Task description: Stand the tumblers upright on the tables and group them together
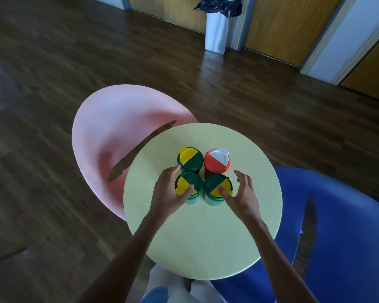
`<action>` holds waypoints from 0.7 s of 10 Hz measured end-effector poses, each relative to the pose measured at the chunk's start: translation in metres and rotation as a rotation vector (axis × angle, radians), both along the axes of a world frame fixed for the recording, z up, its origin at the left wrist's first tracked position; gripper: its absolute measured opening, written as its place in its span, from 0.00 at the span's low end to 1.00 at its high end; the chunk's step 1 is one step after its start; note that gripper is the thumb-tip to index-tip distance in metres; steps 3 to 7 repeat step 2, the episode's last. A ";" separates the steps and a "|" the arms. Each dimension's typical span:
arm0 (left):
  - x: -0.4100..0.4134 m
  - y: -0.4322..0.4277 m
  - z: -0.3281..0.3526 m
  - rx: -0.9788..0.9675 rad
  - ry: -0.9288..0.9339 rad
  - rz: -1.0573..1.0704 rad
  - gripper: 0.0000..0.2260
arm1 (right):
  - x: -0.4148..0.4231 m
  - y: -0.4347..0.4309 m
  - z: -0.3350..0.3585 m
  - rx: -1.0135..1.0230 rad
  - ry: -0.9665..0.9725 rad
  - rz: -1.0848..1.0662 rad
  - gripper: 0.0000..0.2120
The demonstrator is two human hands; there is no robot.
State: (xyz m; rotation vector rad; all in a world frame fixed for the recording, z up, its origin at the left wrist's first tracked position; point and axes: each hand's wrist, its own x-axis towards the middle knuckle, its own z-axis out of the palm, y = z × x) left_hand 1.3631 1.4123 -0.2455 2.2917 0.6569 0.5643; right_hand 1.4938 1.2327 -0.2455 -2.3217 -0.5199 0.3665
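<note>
Three green tumblers with green-and-yellow lids and one red tumbler [217, 160] with a white-and-red lid stand upright in a tight square on the round yellow table [202, 232]. The far-left green tumbler [189, 159] touches the near-left one [187, 185]. My left hand [167, 193] wraps the near-left tumbler from the left, thumb on its lid. My right hand [242, 193] is beside the near-right green tumbler [217, 189], thumb tip on the lid, fingers spread and off it.
A pink round table [109, 127] lies lower to the left and a blue one [348, 226] to the right, both partly under the yellow table. A white bin [216, 31] with a dark bag stands by the far wall. Dark wood floor surrounds everything.
</note>
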 end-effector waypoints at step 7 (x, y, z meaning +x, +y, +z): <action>0.039 0.012 0.031 0.307 0.093 -0.176 0.19 | 0.014 -0.012 0.050 -0.155 -0.325 -0.118 0.22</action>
